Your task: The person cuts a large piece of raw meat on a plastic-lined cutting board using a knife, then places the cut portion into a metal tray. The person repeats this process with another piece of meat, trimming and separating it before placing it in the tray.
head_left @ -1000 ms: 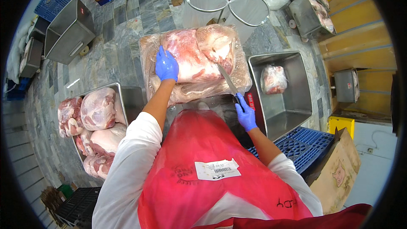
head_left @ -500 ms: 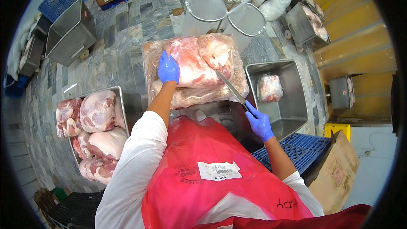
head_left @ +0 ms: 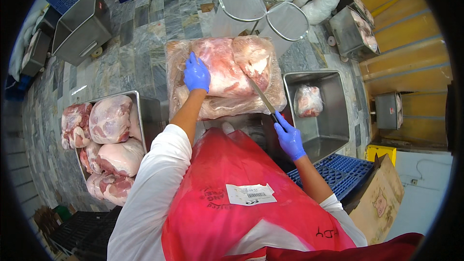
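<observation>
A large pale-pink cut of meat (head_left: 220,65) lies on a plastic-wrapped pile (head_left: 217,108) in front of me. My left hand (head_left: 196,74), in a blue glove, rests on the meat's left edge with its fingers extended. My right hand (head_left: 290,137), also gloved, is wrapped around the dark handle of a long knife (head_left: 262,95). The blade slants up and left, its tip at the seam between the main piece and a fattier section (head_left: 253,58) on the right. How deep the tip sits is hidden.
To my left, a metal tub (head_left: 140,111) is heaped with large meat pieces (head_left: 111,121). On the right, another metal tub (head_left: 324,140) contains one wrapped piece (head_left: 308,101). Hoops with clear bags (head_left: 241,2) stand beyond the pile. A blue plastic pallet (head_left: 333,174) lies near right.
The knife and my right hand have shifted slightly left and away from me, the tip now farther along the seam. My left hand stays on the meat. The whole view has shifted slightly.
</observation>
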Motion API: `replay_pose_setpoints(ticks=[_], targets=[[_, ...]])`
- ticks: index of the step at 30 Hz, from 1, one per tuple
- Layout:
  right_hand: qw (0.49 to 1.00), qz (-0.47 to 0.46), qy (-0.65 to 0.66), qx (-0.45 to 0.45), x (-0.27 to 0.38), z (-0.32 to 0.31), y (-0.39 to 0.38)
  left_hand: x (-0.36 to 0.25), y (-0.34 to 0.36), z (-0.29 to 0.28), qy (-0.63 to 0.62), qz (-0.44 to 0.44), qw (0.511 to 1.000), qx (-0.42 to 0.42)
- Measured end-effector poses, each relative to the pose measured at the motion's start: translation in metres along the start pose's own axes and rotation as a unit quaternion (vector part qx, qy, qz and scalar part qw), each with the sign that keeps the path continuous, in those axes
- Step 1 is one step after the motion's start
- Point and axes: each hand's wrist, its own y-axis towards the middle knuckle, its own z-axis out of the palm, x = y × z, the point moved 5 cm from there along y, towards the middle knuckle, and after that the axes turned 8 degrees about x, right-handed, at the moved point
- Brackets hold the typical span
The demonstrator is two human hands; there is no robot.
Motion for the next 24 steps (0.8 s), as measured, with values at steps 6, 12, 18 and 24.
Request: replay_pose_setpoints(ticks=[6, 12, 18, 24], targets=[[0.998, 0.000, 0.017, 0.063, 0.033, -0.014, 0.028, 0.008, -0.017, 0.002, 0.015, 0.003, 0.999, -0.051], [0.985, -0.132, 0.030, -0.104, -0.039, 0.082, 0.049, 0.000, -0.021, -0.001, 0.018, -0.002, 1.000, -0.012], [0.979, -0.134, 0.040, -0.149, -0.061, 0.111, 0.073, 0.003, -0.015, -0.002, -0.001, -0.015, 1.000, -0.021], [0.989, -0.121, 0.057, -0.066, -0.038, 0.075, 0.068, 0.018, -0.003, 0.005, 0.023, -0.009, 0.999, -0.033]])
